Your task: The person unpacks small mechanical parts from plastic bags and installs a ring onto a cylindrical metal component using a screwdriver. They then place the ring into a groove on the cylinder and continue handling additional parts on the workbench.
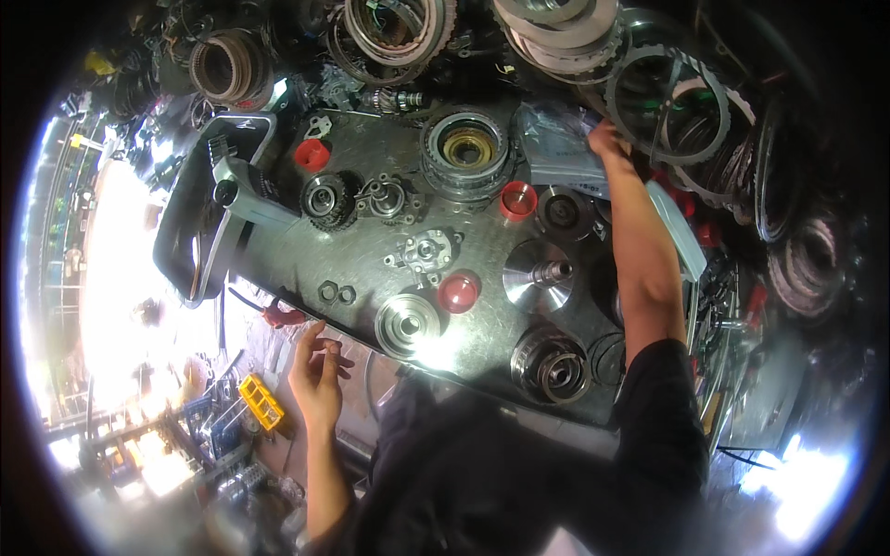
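Black short-sleeved shirt (pixel 501 463) nearest. Bare left hand (pixel 317 375) just off front edge of grey metal bench (pixel 283 262), grip loosely wide, empty. Round silver metal drum (pixel 391 320) near that edge; round red plastic cap (pixel 458 291) beside it. Bare right hand (pixel 607 141) toward far right corner, at flat clear plastic bag (pixel 559 156); can't tell whether grip holds it.

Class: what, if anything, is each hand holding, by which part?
Left hand: nothing held. Right hand: at the far right corner of the plastic bag; whether it grips cannot be told.
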`<act>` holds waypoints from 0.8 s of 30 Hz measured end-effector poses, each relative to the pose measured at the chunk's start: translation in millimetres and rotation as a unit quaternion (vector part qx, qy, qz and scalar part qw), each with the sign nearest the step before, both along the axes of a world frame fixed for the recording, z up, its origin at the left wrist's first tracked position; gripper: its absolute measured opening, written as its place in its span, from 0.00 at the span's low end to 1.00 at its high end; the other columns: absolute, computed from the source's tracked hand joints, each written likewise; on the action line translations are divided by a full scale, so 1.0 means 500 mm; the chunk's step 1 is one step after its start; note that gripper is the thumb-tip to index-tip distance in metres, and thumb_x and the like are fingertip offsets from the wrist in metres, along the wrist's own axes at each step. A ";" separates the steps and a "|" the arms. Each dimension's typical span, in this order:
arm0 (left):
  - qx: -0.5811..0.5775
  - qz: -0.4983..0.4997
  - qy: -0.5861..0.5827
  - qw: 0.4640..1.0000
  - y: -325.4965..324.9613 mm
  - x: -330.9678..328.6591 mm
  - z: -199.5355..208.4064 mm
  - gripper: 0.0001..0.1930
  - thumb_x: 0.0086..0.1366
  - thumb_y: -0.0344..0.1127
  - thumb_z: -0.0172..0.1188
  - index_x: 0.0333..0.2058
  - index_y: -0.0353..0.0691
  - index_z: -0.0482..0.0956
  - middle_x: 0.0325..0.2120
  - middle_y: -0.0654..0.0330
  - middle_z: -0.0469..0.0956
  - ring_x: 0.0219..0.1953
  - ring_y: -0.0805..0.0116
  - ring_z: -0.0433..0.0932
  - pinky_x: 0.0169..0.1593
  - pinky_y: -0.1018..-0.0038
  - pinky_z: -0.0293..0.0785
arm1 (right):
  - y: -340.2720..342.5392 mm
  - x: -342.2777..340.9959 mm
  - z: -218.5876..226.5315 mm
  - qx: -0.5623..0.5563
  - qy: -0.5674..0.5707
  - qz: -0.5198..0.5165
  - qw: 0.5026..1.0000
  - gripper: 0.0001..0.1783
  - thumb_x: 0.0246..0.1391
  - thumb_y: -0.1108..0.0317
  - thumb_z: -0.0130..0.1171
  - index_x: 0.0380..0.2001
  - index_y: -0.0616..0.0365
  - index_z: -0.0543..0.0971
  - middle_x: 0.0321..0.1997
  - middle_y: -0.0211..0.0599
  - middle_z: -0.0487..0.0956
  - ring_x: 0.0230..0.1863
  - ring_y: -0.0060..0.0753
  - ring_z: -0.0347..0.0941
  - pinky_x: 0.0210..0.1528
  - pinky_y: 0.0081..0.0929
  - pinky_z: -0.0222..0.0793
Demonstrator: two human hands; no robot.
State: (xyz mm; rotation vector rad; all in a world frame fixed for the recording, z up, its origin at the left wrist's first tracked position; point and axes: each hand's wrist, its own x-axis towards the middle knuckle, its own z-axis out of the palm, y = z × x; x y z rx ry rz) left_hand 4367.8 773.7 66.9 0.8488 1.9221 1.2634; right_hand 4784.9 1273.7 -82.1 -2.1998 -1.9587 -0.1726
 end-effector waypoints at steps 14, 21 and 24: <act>0.068 -0.149 -0.052 0.985 0.021 0.075 0.048 0.17 0.70 0.25 0.58 0.57 0.34 0.75 0.36 0.60 0.79 0.31 0.72 0.82 0.31 0.79 0.76 | -0.481 -0.003 0.219 0.016 0.841 -0.099 0.532 0.04 0.62 0.78 0.58 0.34 0.57 0.75 0.30 0.30 0.74 0.28 0.23 0.72 0.33 0.23 0.72; 0.055 -0.281 -0.284 0.915 0.074 0.199 0.058 0.22 0.74 0.40 0.58 0.58 0.28 0.71 0.50 0.51 0.77 0.44 0.65 0.81 0.44 0.72 0.79 | -0.839 -0.125 0.369 0.106 0.889 0.025 0.445 0.07 0.59 0.74 0.60 0.40 0.55 0.79 0.34 0.28 0.79 0.31 0.21 0.73 0.28 0.18 0.66; 0.042 -0.284 -0.482 0.828 0.075 0.217 0.045 0.23 0.73 0.45 0.58 0.57 0.32 0.70 0.51 0.53 0.76 0.51 0.64 0.77 0.53 0.66 0.77 | -0.944 -0.199 0.381 0.066 0.799 -0.003 0.597 0.05 0.63 0.69 0.61 0.39 0.58 0.79 0.35 0.23 0.78 0.34 0.15 0.69 0.34 0.18 0.65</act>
